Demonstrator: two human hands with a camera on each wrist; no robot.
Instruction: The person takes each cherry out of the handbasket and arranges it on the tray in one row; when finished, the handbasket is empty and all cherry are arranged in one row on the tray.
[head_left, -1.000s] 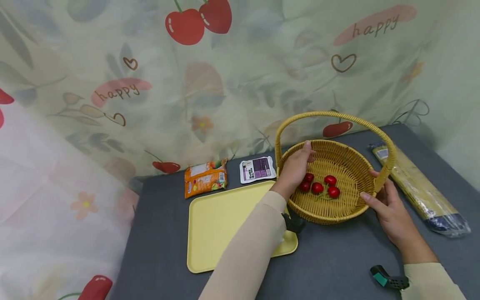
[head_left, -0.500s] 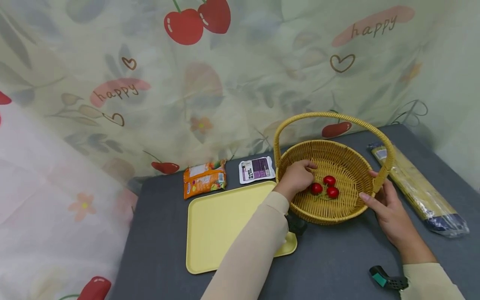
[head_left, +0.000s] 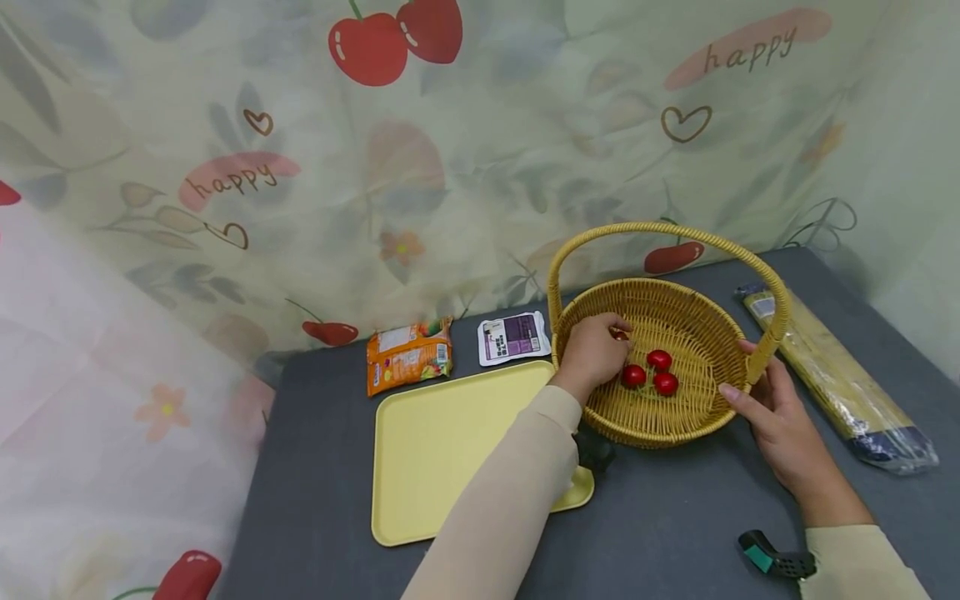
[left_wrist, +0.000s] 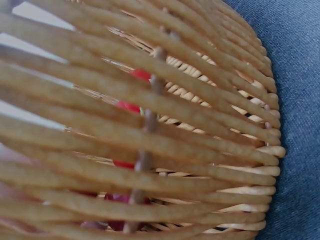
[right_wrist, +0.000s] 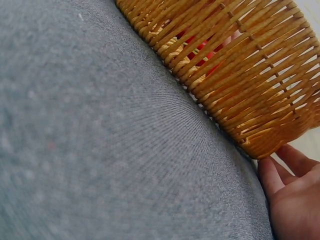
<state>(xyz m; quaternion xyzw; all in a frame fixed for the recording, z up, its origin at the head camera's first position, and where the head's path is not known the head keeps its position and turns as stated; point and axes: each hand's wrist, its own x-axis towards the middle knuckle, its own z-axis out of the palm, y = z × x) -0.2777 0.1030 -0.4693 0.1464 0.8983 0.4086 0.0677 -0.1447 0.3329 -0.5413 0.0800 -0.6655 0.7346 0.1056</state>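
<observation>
A round yellow wicker basket with a tall arched handle stands at the right of the table, with several red cherry tomatoes on its bottom. My left hand reaches inside over the near-left rim; a red cherry tomato shows at its fingertips. Basket slats fill the left wrist view, with bits of red behind them. My right hand holds the basket's right rim by the handle's foot, thumb on the inner side. In the right wrist view its fingers touch the basket's lower edge.
A yellow tray lies left of the basket, partly under my left forearm. Behind it are an orange snack packet and a white-and-purple packet. A long clear-wrapped yellow package lies at the right. A printed curtain hangs behind.
My left hand has come down from near the basket's back-left rim to the left tomatoes, and a red one now shows at its fingers. My right hand stays at the rim.
</observation>
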